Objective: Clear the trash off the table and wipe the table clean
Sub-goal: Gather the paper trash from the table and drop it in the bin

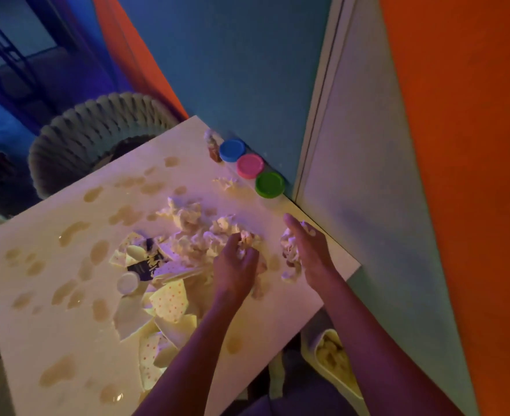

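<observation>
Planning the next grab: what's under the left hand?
Crumpled tissue, pinched by the left hand atop the pile. The table beneath hand and pile is hidden, so spills there can't be judged.

My table (pixel 52 295) is a white square top, seen tilted, its surface spotted all over with brownish wet puddles (pixel 73 231), thickest from seven to eleven o'clock. At the middle lies a heap of crumpled tissues (pixel 193 232), with one more wad (pixel 291 256) at three o'clock near the edge and a small one (pixel 226 183) at one o'clock. From the centre toward six o'clock spread torn paper pieces with red dots (pixel 171 301), and among them a small white lid (pixel 127 283). Along the one o'clock edge stand three tubs in a row, lids blue (pixel 232 150), pink (pixel 250 166) and green (pixel 270 184), with a small figure (pixel 213 145) beside the blue one.
</observation>
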### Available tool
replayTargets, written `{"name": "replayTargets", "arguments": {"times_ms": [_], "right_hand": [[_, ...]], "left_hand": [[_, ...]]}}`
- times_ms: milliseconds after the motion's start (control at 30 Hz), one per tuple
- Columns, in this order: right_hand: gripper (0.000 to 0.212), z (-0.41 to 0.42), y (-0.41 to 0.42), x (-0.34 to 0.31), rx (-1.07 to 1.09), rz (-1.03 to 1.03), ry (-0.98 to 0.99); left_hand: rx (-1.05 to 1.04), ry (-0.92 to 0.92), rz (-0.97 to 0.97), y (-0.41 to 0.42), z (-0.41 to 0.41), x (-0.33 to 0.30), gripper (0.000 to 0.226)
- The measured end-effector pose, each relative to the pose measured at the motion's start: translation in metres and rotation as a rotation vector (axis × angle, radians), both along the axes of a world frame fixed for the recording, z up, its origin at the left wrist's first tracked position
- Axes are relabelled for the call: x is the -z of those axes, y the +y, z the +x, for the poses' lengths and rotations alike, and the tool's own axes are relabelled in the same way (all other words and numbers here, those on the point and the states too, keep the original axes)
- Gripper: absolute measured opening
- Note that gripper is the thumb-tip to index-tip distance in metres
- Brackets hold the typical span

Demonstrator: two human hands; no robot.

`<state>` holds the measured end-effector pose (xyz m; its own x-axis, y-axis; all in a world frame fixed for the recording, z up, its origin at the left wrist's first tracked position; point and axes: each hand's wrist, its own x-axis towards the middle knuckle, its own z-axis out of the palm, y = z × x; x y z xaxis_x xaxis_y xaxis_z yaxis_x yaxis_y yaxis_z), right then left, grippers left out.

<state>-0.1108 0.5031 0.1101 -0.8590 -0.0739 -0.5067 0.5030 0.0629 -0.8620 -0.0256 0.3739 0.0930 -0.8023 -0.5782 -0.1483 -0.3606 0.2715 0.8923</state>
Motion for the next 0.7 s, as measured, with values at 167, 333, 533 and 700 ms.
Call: {"name": "replayTargets", "arguments": {"times_ms": [167, 333, 533, 700], "right_hand": [[0.026, 0.043, 0.038, -0.001, 0.211, 0.033, 0.009], [0.019, 0.080, 0.100, 0.008, 0.419, 0.123, 0.009], [0.026, 0.130, 0.175, 0.022, 0.534, 0.139, -0.061], [0.033, 0.176, 0.229, 0.045, 0.667, 0.154, -0.126]], "left_hand": [[0.215, 0.039, -0.013, 0.035, 0.017, 0.006, 0.012], [0.442, 0.023, -0.009, 0.085, 0.033, 0.017, 0.015], [0.686, -0.002, -0.096, 0.147, 0.050, 0.026, 0.013], [0.839, -0.060, -0.145, 0.199, 0.070, 0.040, 0.018]]}}
